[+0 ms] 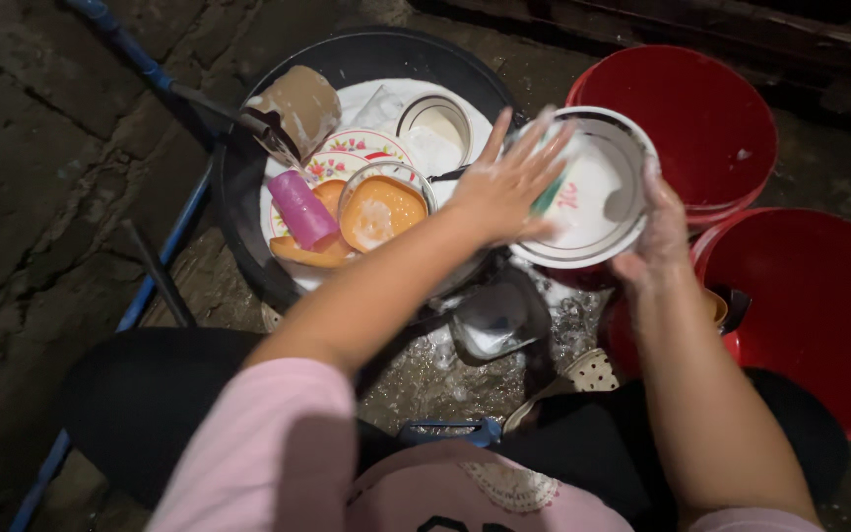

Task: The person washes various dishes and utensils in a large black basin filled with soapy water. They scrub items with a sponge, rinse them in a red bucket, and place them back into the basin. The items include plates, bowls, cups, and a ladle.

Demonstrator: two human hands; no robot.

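Note:
My right hand (654,229) grips the right rim of a white bowl (598,212) with a dark line around its edge, tilted toward me. My left hand (506,182), soapy and with fingers spread, presses against the bowl's inner left side; something green and white shows under the fingers, possibly a sponge. Both hands hover above the gap between a black basin (248,236) and two red buckets.
The black basin holds soapy dishes: a pink cup (302,209), an orange bowl (378,212), floral plates (366,148), a white bowl (435,123) and a brown mug (299,106). Red buckets (691,118) (819,305) stand at right. A slotted spoon (583,374) lies on the wet stone floor.

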